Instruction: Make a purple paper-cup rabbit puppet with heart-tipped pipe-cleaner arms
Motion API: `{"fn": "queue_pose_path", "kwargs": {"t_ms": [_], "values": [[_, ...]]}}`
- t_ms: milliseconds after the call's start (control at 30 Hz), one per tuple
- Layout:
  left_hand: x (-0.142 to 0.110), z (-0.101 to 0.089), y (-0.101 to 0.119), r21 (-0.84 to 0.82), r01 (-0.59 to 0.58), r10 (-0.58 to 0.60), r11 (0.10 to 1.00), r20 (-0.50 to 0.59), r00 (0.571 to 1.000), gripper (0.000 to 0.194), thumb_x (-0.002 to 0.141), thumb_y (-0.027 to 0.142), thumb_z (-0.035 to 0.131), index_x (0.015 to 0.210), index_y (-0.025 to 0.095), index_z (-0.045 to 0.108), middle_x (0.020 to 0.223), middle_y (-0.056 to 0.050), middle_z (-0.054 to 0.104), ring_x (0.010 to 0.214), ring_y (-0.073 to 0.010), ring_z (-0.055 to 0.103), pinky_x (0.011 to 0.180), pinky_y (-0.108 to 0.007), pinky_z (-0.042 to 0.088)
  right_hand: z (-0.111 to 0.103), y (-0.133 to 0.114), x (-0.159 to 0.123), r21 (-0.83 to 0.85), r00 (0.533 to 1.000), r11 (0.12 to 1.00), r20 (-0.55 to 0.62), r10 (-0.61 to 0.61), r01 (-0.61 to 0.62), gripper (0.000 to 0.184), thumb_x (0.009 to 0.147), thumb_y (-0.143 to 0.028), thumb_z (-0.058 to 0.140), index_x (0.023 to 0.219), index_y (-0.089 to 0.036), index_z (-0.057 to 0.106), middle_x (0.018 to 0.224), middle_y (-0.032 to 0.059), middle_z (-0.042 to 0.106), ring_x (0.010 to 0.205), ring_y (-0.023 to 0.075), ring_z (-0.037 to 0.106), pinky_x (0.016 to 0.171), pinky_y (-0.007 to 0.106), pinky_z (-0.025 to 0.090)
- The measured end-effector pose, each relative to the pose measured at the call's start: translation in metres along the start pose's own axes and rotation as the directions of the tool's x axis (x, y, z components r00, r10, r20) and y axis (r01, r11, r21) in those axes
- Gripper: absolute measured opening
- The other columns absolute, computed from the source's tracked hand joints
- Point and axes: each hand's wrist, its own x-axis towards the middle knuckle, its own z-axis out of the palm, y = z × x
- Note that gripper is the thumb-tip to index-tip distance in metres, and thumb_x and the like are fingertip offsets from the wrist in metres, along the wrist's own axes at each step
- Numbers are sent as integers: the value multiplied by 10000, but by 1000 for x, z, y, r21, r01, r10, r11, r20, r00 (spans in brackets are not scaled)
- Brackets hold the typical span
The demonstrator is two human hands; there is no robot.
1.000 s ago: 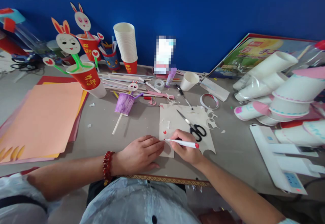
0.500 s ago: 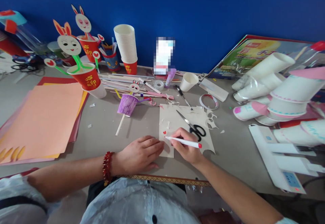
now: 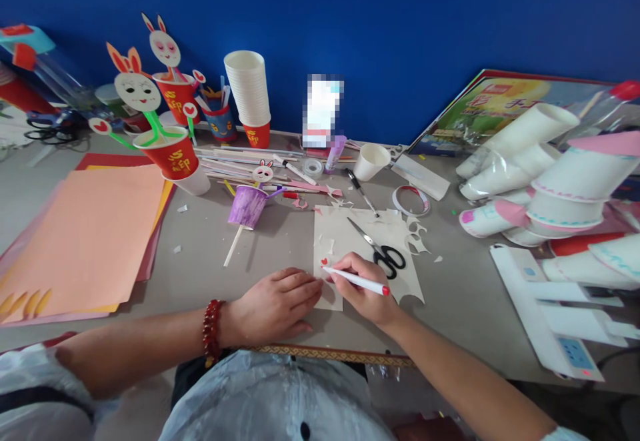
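Note:
My right hand (image 3: 367, 297) grips a white marker with a red end (image 3: 359, 281), its tip against white paper (image 3: 330, 301). Just above the tip, a tiny red heart (image 3: 325, 261) shows on the paper. My left hand (image 3: 283, 302) lies flat, palm down, with its fingertips at the paper's left edge. Black-handled scissors (image 3: 389, 259) rest partly spread on the sheet beyond my right hand. A purple-coloured paper cup (image 3: 247, 206) with a rabbit face (image 3: 263, 172) and a white stick leans over to the left.
Coloured paper sheets (image 3: 85, 227) are stacked at left, beside red cups with rabbit faces (image 3: 137, 91). A tall stack of paper cups (image 3: 247, 91) stands at the back, near a roll of tape (image 3: 411, 201). Decorated white cups (image 3: 570, 194) and a power strip (image 3: 545, 314) occupy the right.
The marker's tip has shifted slightly left and its red end has swung left and down. The purple cup has tipped slightly to the left. My left hand stays in place.

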Motion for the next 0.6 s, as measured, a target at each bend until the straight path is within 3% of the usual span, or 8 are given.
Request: {"fn": "queue_pose_path", "kwargs": {"t_ms": [100, 233, 600], "values": [[0, 1, 0, -5, 4, -4, 1000, -1, 1000, 497, 958, 427, 525, 1327, 94, 524, 1348, -137, 604, 1236, -263, 530, 1075, -410, 425, -2, -2, 0, 44, 998, 999, -52, -24, 26, 65, 909, -243, 576, 848, -227, 588, 678, 9, 678, 574, 165, 628, 546, 259, 462], [-1, 0, 0, 5, 1, -1, 1000, 6, 1000, 485, 977, 438, 483, 1316, 97, 538, 1364, -125, 598, 1235, -263, 526, 1081, -410, 417, -3, -4, 2, -20, 992, 995, -80, -100, 99, 151, 879, -214, 573, 733, -222, 537, 582, -34, 549, 495, 128, 493, 504, 246, 386], [0, -1, 0, 17, -4, 4, 1000, -12, 1000, 476, 970, 437, 499, 1295, 93, 553, 1347, -126, 611, 1216, -266, 539, 1070, -410, 424, -1, -4, 4, -112, 992, 986, -20, -123, 120, 145, 838, -168, 566, 709, -217, 524, 602, -34, 567, 537, 128, 510, 552, 247, 376]]}}
